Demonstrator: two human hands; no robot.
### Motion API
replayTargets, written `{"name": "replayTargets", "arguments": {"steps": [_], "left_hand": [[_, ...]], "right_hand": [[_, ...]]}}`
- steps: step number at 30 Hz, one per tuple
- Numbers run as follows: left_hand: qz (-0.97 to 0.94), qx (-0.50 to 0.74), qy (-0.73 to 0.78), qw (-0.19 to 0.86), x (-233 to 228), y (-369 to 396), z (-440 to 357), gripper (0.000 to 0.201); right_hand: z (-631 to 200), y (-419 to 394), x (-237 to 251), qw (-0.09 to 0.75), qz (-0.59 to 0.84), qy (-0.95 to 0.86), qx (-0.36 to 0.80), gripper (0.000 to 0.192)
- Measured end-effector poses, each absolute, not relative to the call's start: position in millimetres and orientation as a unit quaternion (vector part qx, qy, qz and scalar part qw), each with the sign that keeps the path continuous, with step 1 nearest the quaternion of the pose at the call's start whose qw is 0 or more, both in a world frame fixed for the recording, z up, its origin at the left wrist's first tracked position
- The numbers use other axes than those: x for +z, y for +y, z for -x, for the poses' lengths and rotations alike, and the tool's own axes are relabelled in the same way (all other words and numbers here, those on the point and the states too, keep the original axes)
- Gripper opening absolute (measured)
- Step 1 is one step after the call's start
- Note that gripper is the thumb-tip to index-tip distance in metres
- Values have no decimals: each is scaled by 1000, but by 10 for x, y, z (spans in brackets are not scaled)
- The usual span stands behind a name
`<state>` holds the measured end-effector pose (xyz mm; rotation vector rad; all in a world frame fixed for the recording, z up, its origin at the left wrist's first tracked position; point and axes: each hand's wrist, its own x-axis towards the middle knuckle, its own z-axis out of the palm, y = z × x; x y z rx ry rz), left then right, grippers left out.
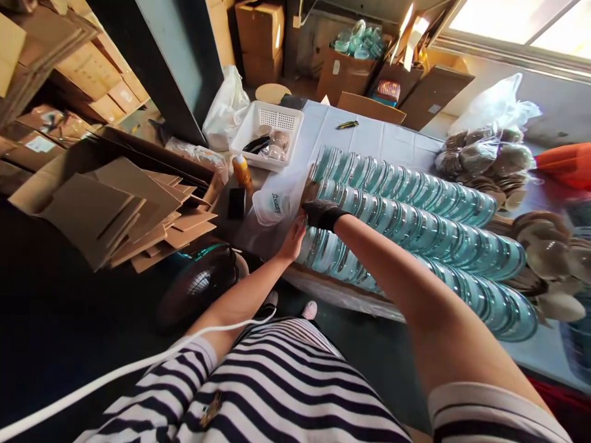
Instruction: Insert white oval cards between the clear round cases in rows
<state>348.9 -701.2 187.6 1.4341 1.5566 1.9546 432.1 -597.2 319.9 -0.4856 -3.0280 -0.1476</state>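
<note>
At near row end, hands [307, 218] touch glass discs [415, 215].

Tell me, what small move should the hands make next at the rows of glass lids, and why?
Probably lift one lid off the near end of the row. The left hand presses flat on the end of the nearest row of glass lids, and the gloved right hand rests at the end of the next row, neither clearly gripping anything.

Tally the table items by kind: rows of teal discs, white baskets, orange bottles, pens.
Rows of teal discs: 3
White basket: 1
Orange bottle: 1
Pen: 1
Total: 6
</note>
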Motion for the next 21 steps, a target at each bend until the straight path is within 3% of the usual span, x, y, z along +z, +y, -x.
{"name": "replayTargets", "arguments": {"steps": [6,14,17,21], "left_hand": [[-492,658,552,145,1860,-6953,-3430,47],[-499,616,600,107,1911,-6957,-3424,42],[-540,561,628,-10,1975,-7045,-3485,48],[-663,394,614,-170,2074,-7179,-3625,48]], "right_hand": [[-4776,-6372,2788,180,217,-959,18,31],[-4836,-7158,1528,123,231,-964,40,47],[-4967,-7085,1622,131,235,-962,51,43],[-5253,-6541,2258,216,334,-916,51,38]]}}
